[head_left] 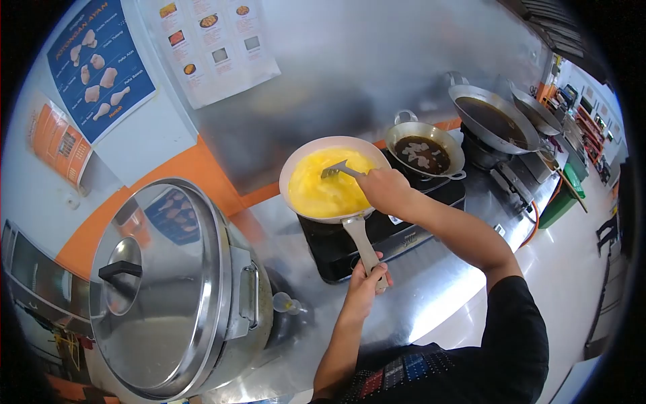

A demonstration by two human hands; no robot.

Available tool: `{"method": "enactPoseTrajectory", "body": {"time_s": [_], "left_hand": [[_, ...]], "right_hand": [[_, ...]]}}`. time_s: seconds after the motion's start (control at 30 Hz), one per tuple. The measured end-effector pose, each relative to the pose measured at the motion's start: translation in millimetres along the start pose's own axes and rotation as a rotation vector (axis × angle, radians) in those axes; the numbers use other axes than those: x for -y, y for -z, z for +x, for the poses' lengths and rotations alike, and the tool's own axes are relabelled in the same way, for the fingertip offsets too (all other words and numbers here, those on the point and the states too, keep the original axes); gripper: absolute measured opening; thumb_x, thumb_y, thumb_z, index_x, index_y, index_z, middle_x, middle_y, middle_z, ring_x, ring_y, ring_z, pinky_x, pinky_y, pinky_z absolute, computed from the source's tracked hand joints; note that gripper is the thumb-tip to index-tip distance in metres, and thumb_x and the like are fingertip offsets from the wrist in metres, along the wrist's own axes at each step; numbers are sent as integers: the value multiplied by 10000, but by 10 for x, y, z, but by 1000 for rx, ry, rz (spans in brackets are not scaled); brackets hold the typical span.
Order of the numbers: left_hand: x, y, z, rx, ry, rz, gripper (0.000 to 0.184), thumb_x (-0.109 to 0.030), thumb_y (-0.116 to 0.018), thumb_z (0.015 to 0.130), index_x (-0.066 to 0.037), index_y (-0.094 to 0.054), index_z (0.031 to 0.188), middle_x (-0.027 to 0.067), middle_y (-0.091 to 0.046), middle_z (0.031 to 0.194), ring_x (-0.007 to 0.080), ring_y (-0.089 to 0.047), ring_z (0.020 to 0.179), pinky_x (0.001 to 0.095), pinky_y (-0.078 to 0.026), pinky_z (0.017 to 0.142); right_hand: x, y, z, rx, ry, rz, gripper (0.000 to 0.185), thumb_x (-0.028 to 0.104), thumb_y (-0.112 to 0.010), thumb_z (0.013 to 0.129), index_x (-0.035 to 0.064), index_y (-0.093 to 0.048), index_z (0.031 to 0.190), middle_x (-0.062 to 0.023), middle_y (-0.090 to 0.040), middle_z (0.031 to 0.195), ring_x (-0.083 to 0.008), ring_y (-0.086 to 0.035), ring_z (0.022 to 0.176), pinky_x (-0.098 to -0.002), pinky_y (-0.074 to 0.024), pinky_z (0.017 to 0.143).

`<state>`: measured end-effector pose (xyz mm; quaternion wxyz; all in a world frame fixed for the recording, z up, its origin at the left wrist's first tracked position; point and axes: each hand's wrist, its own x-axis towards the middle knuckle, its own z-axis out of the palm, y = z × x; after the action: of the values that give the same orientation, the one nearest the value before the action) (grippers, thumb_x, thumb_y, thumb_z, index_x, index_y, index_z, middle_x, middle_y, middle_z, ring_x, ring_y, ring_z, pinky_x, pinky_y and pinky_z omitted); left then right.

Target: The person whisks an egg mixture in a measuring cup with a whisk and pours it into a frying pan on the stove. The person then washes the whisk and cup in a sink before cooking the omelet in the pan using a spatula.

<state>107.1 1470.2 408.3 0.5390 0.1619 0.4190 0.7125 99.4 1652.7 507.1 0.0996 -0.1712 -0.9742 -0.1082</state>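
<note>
Steel wall (350, 74) and steel counter (431, 296) form the background of a kitchen, described from left to right. At far left, a blue poster (101, 71) of chicken pieces and a white sheet (215, 57) of food pictures hang above a large pot, closed by a shiny lid (168, 283). Just beside the pot stands a small clear cup (285, 303).

At centre, a frying pan (336, 142) sits on a black stove (330, 259), holding a yellow, egg-like mixture (319, 195). Its handle (359, 236) points toward the person, the long axis running down and slightly right from the rim. The left hand (369, 277) is closed around the handle near its free end. The pan thus lies beyond the left hand, while the right hand (385, 190), at the pan's right-hand edge, is nearer the mixture. Fingers curled, the right hand grips a grey spatula (344, 167); the blade points left into the mixture, and the long axis slopes slightly down to the right, crosswise to the pan handle.

Right of the pan stand a small wok (420, 128) of dark liquid with pale pieces, a larger wok (471, 91) of dark liquid, and a green bin (557, 210).
</note>
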Motion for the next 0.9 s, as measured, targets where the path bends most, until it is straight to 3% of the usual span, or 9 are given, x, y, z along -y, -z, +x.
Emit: {"method": "enactPoseTrajectory", "body": {"time_s": [0.07,0.17,0.27,0.43,0.57,0.73,0.83,0.9], "left_hand": [[12,18,5,20,-2,-5,306,-136,-571,824,-72,-459,1101,39,-542,686,112,-493,564,246,-309,465],[6,-9,-5,6,-7,-8,301,-133,-567,827,-74,-457,1101,36,-540,682,112,-498,570,243,-311,466],[26,23,6,29,-13,-18,293,-130,-562,829,-73,-458,1097,35,-538,681,112,-501,574,243,-311,466],[60,26,24,40,-28,-27,290,-136,-558,843,-81,-440,1102,29,-534,686,105,-513,584,233,-286,455],[74,41,30,58,-31,-28,287,-137,-558,847,-85,-432,1099,27,-534,694,103,-520,588,232,-271,449],[55,0,26,48,-28,-37,288,-132,-558,839,-79,-447,1099,45,-536,674,112,-496,570,241,-299,462],[71,17,35,38,-28,-13,285,-147,-560,848,-80,-440,1098,36,-537,687,103,-511,588,231,-300,462],[77,29,30,36,-27,-5,285,-158,-562,856,-80,-433,1097,27,-538,699,96,-525,604,222,-297,460]], "right_hand": [[-20,-91,88,-17,-38,32,153,64,-571,750,48,-629,890,-120,-643,732,-267,-658,717,-379,-536,605],[-251,-185,201,-98,-4,7,349,91,-559,758,98,-592,1106,-143,-623,686,-292,-641,663,-401,-523,571],[-371,259,200,17,-110,72,214,88,-551,751,70,-640,944,-154,-643,778,-323,-633,805,-424,-509,723],[-518,1076,-109,79,-57,146,177,119,-578,731,41,-662,867,-179,-641,808,-348,-619,821,-414,-486,759],[-385,1440,-438,187,29,-28,190,107,-612,741,119,-666,922,-145,-634,757,-317,-620,759,-409,-478,704],[-93,1040,-568,296,125,-178,344,94,-609,727,164,-618,1064,-124,-625,681,-283,-634,653,-388,-503,588],[0,644,-515,100,159,-125,433,85,-598,724,133,-561,1153,-116,-615,644,-268,-632,599,-367,-503,522],[69,563,-379,89,117,-110,289,86,-585,742,84,-597,1031,-108,-631,673,-254,-648,626,-347,-521,542]]}}
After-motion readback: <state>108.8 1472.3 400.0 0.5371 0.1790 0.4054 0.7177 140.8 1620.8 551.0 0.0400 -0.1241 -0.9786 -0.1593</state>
